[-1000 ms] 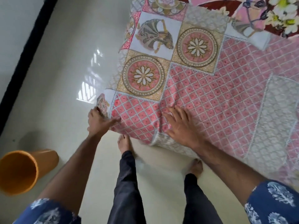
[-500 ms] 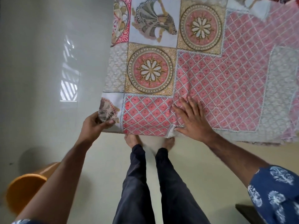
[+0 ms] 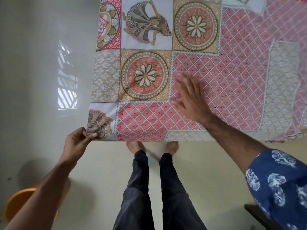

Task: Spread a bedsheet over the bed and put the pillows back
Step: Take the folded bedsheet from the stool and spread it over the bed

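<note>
1. Bedsheet (image 3: 207, 83): a patchwork print of pink lattice, floral medallions and figure panels. We find it filling the upper centre and right of the frame, laid flat over the bed, with its near edge running across mid-frame just above our bare feet (image 3: 134, 146).
2. Left hand (image 3: 76, 143): at the lower left of the sheet. Its thumb and fingers pinch the bunched corner of the fabric, and the cloth is gathered there.
3. Right hand (image 3: 191, 100): at centre frame on or just above the pink lattice. The fingers are spread and straight and hold nothing. It is blurred, so we cannot tell whether the palm touches the cloth.
4. Orange tub (image 3: 21, 203): at the lower left corner, on the floor (image 3: 41, 63), partly behind our left forearm.
5. Pillows: none are in view.
6. Risks, as we judge them: a hard pull on the pinched corner could drag the sheet askew or off the far side. A smoothing sweep toward the loose edge could push up new wrinkles. The overhanging edge lies close to our toes, so a step forward could catch it and undo the spread.
</note>
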Available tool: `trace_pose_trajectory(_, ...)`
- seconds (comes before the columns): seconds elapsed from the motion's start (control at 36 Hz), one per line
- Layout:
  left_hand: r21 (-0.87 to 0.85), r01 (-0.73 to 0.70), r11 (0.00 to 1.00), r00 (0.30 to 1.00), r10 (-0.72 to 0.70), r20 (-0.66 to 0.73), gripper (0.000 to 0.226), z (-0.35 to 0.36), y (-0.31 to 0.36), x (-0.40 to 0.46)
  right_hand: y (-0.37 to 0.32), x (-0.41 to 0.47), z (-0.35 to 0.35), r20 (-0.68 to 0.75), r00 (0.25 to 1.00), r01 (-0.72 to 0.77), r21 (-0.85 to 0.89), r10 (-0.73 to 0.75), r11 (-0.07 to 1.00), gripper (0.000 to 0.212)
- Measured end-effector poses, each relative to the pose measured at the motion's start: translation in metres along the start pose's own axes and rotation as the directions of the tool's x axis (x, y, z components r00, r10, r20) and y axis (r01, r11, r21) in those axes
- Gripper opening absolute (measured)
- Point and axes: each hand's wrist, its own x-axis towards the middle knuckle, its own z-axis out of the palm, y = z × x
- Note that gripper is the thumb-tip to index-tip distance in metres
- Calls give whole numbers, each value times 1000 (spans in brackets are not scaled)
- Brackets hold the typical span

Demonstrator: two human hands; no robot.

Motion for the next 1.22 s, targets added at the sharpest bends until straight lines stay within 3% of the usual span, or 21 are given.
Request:
trace_pose_trajectory(0.17, 36, 48, 998, 998, -47, -30, 37, 7, 9, 3, 30, 34, 0, 67, 982, -174, -73, 179, 982, 90)
trace_pose_trajectory(0.28, 64, 32, 997, 991, -23, -135, 23, 14, 19, 16, 4, 26, 13, 152, 986, -46, -171, 72, 984, 93)
trace_pose_trajectory(0.36, 82, -30, 996, 963, 51, -265, 13, 26, 33, 26, -37, 0, 22, 197, 971, 175, -199, -135, 964, 97)
trace_pose_trajectory(0.47, 276, -233, 933, 905, 312, -290, 38, 52, 71, 39, -76, -32, 37, 272, 839, 519, -143, -471, 842, 96)
trace_pose_trajectory(0.56, 559, -390, 731, 838, 533, -113, 42, 71, 102, 53, -81, -32, 42, 307, 650, 750, -112, -695, 652, 82)
trace_pose_trajectory(0.61, 665, -476, 575, 796, 603, 48, 44, 86, 122, 62, -75, -16, 38, 291, 577, 812, -107, -763, 574, 74)
trace_pose_trajectory(0.64, 685, -509, 521, 778, 620, 106, 46, 93, 129, 68, -70, -6, 33, 272, 597, 799, -108, -755, 592, 72)
trace_pose_trajectory(0.69, 674, -502, 542, 796, 595, 115, 51, 104, 143, 84, -59, 23, 17, 202, 753, 653, -104, -627, 750, 71)
trace_pose_trajectory(0.75, 569, -388, 726, 883, 470, 2, 59, 109, 152, 106, -44, 54, 2, 85, 928, 369, -71, -363, 927, 73)
trace_pose_trajectory(0.81, 346, -217, 913, 958, 268, -105, 75, 110, 164, 126, -24, 84, -7, -16, 998, 59, -24, -59, 998, 74)
trace_pose_trajectory(0.89, -26, 14, 1000, 998, -15, -56, 93, 108, 169, 160, 3, 113, -7, -45, 964, -263, 3, 263, 965, 80)
trace_pose_trajectory(0.94, -47, 48, 998, 998, -49, -31, 101, 102, 168, 180, 5, 121, 0, -42, 934, -355, -2, 354, 935, 83)
trace_pose_trajectory(1.0, 11, -5, 1000, 999, 6, -49, 93, 94, 166, 194, -4, 124, 7, -60, 920, -390, -16, 388, 921, 84)
trace_pose_trajectory(1.08, 39, -143, 989, 985, 146, -94, 61, 94, 174, 194, -25, 125, 14, -93, 922, -379, -32, 375, 925, 83)
trace_pose_trajectory(1.17, 41, -234, 971, 946, 238, -219, 35, 86, 180, 197, -52, 131, 18, -81, 944, -325, -59, 320, 944, 85)
trace_pose_trajectory(1.22, 70, -284, 956, 898, 291, -330, 30, 75, 187, 202, -74, 138, 17, -60, 961, -272, -51, 269, 961, 87)
